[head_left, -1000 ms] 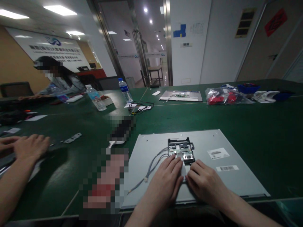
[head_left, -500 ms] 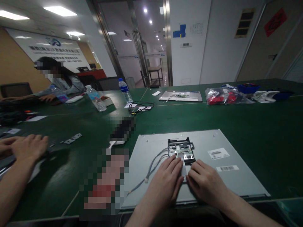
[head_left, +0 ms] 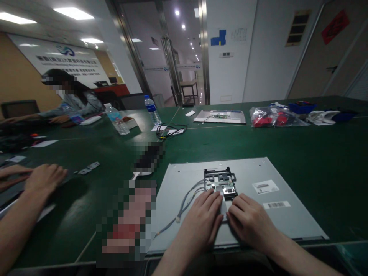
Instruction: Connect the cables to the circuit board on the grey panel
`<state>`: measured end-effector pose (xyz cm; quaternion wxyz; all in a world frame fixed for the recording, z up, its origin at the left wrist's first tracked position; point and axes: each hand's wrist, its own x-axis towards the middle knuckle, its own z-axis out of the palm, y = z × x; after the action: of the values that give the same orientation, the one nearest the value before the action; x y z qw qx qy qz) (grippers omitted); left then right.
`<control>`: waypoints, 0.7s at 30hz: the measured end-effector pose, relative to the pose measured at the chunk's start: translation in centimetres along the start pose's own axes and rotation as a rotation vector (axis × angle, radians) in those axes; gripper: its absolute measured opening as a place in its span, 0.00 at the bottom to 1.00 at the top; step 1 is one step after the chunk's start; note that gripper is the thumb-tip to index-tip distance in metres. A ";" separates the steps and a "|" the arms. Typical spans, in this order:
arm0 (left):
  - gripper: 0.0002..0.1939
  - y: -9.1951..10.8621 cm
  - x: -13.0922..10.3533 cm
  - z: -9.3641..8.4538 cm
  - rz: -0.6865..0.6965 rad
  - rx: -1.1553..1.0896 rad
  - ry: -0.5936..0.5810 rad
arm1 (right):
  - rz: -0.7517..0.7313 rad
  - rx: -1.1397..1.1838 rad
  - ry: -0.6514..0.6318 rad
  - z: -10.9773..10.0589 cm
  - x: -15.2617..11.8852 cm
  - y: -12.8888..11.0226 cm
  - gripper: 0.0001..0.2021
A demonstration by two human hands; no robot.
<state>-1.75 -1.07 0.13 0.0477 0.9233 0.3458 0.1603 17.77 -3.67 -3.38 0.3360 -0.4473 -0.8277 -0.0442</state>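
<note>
Left hand (head_left: 198,216): fingers together over board (head_left: 225,184)
Right hand (head_left: 250,214): fingers curled, pinch unclear
Cables (head_left: 180,210): toward panel's (head_left: 247,172) left edge; snag might unplug

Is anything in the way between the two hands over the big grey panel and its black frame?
Nothing visible is. The left hand and right hand are both right at the near part of the black frame. The grey cables run off to its left, beside the left hand. What lies under the hands is hidden.
</note>
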 end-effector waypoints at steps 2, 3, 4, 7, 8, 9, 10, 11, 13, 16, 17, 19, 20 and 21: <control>0.23 0.0 0.0 0.0 -0.007 -0.001 -0.003 | 0.003 0.006 0.015 -0.1 0.0 0.0 0.08; 0.23 0.0 0.0 0.0 -0.010 -0.002 -0.002 | 0.000 0.007 0.023 -0.2 0.1 -0.1 0.07; 0.22 0.0 0.0 0.0 -0.012 -0.003 0.000 | -0.007 0.008 0.029 -0.3 0.1 -0.1 0.07; 0.23 0.0 0.0 0.1 -0.009 -0.009 -0.002 | -0.064 0.026 0.023 -0.4 0.2 -0.2 0.07; 0.23 0.0 0.0 0.1 -0.008 -0.011 -0.007 | -0.089 0.033 0.018 -0.4 0.3 -0.2 0.07; 0.23 0.0 0.0 0.1 -0.010 -0.012 -0.011 | -0.111 0.041 0.013 -0.4 0.3 -0.3 0.07; 0.24 -0.1 0.0 0.1 -0.011 -0.012 -0.015 | -0.128 0.048 0.007 -0.4 0.3 -0.3 0.08; 0.24 -0.1 0.0 0.1 -0.012 -0.012 -0.019 | -0.138 0.055 0.002 -0.4 0.3 -0.3 0.08; 0.24 -0.1 0.0 0.1 -0.014 -0.011 -0.029 | -0.137 0.067 -0.004 -0.3 0.4 -0.3 0.10; 0.23 -0.2 0.0 0.1 -0.015 -0.011 -0.042 | -0.115 0.078 -0.022 -0.3 0.4 -0.3 0.12; 0.23 -0.2 0.0 0.1 -0.015 -0.013 -0.044 | -0.106 0.080 -0.033 -0.3 0.4 -0.3 0.12; 0.23 -0.1 0.0 0.1 -0.012 -0.018 -0.039 | -0.086 0.083 -0.057 -0.4 0.4 -0.4 0.13; 0.23 -0.1 0.0 0.1 -0.010 -0.020 -0.034 | -0.076 0.086 -0.068 -0.4 0.4 -0.4 0.14; 0.23 -0.1 0.0 0.1 -0.008 -0.022 -0.028 | -0.068 0.090 -0.077 -0.4 0.4 -0.3 0.14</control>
<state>-1.80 -0.97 0.03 0.0635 0.9234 0.3470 0.1513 17.58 -3.77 -2.78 0.3217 -0.4049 -0.8559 -0.0011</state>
